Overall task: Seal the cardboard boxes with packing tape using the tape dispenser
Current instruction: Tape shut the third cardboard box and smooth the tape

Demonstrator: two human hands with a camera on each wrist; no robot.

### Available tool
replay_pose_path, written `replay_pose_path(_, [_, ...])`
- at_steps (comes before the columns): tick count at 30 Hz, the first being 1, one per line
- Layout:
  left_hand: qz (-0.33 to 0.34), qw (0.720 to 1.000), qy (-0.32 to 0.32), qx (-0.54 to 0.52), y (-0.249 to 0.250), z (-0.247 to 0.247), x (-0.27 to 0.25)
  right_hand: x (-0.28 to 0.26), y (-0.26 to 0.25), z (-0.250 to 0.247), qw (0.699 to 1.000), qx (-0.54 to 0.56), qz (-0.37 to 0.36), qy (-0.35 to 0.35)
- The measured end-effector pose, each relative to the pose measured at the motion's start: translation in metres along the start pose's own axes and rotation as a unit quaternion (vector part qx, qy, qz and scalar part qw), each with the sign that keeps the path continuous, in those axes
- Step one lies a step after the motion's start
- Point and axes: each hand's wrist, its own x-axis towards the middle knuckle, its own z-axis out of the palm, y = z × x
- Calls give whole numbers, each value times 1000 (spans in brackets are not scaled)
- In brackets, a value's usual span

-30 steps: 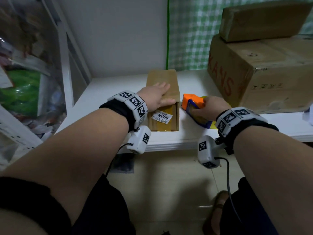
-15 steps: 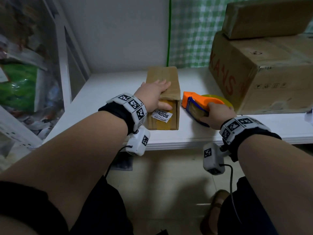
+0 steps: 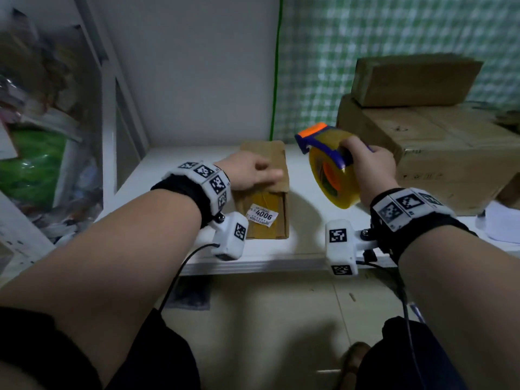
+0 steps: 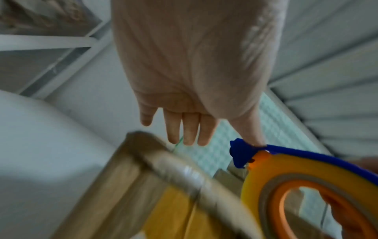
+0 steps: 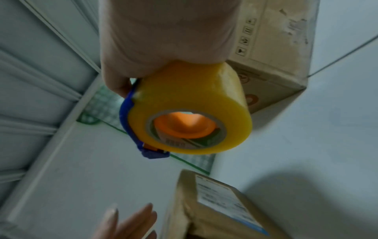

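Note:
A small brown cardboard box [image 3: 270,218] with a white "4006" label lies on the white shelf [image 3: 174,175]. My left hand [image 3: 264,173] is over its near top with straight fingers [image 4: 184,134]; whether it touches the box I cannot tell. To the right of the box, my right hand [image 3: 368,167] grips the blue and orange tape dispenser [image 3: 329,170] with its yellow roll, held up in the air above the shelf. In the right wrist view the roll [image 5: 190,110] faces the camera, and the box [image 5: 214,203] lies below it.
A large cardboard box [image 3: 439,159] stands at the right of the shelf with a smaller box [image 3: 416,80] on top. A white object [image 3: 501,223] sits at the far right edge. Cluttered bags [image 3: 33,142] fill a rack on the left. Behind is a green checked wall [image 3: 394,38].
My right hand has lifted the tape dispenser off the shelf and turned it so the roll faces me. My left hand stays at the small box, its thumb no longer on the front face.

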Motion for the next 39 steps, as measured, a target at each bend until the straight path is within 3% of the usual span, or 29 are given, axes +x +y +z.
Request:
replay_pose_path(3, [-59, 972, 88, -212, 4, -23, -1, -6, -26, -1, 996, 83, 3, -33])
replay_pose_path(7, [-129, 852, 91, -500, 2, -40, 0, -10, -43, -2, 986, 110, -11, -125])
replay_pose_path(11, [-171, 789, 34, -590, -4, -47, -11, -13, -47, 3, 978, 108, -13, -179])
replay_pose_path(17, [-164, 740, 47, -651, -11, -49, -18, -17, -55, 10, 969, 90, -11, -230])
replay_pose_path(24, [-184, 719, 65, -667, -14, -47, -20, -18, -57, 15, 964, 63, -15, -259])
replay_pose_path(33, [-219, 798, 140, -543, -14, -44, -17, -13, -66, 22, 959, -43, -6, -280])
replay_pose_path(39, [-234, 804, 166, -520, -12, -42, -16, -11, -83, 20, 948, -89, -16, -307])
